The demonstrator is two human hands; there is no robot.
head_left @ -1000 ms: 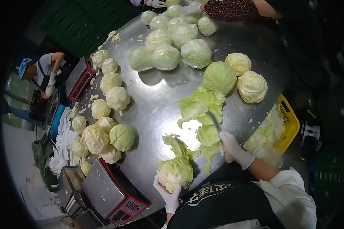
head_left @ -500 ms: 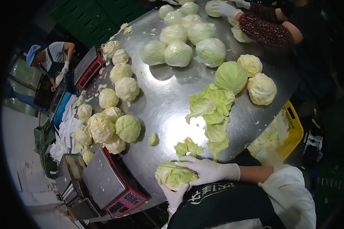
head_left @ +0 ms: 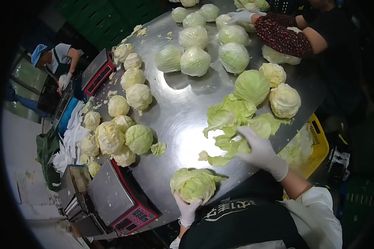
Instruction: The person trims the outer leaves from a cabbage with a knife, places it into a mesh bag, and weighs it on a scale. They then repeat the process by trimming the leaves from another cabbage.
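At the table's near edge, my left hand point(head_left: 187, 207), in a white glove, holds the underside of a green cabbage point(head_left: 195, 184) with a loose leaf sticking out to its right. My right hand point(head_left: 259, 153), also gloved, is apart from that cabbage, over the right end of the loose leaves point(head_left: 228, 143). Its thumb and fingers are spread, and the fingertips touch or nearly touch the leaves. Past the leaves sits a round green cabbage point(head_left: 251, 87), with two pale cabbages point(head_left: 284, 100) beside it.
Pale cabbages point(head_left: 139, 96) line the table's left side, near a red scale point(head_left: 112, 195) and a farther one point(head_left: 96, 70). Wrapped cabbages point(head_left: 194, 61) stand at the back. A co-worker's gloved hand point(head_left: 242, 17) reaches in there. A yellow basket point(head_left: 318, 145) is at right.
My right hand has left the cabbage and moved right to the loose leaves, which have shifted. The small leaf piece lies farther left. The co-worker's wrapped cabbages have moved.
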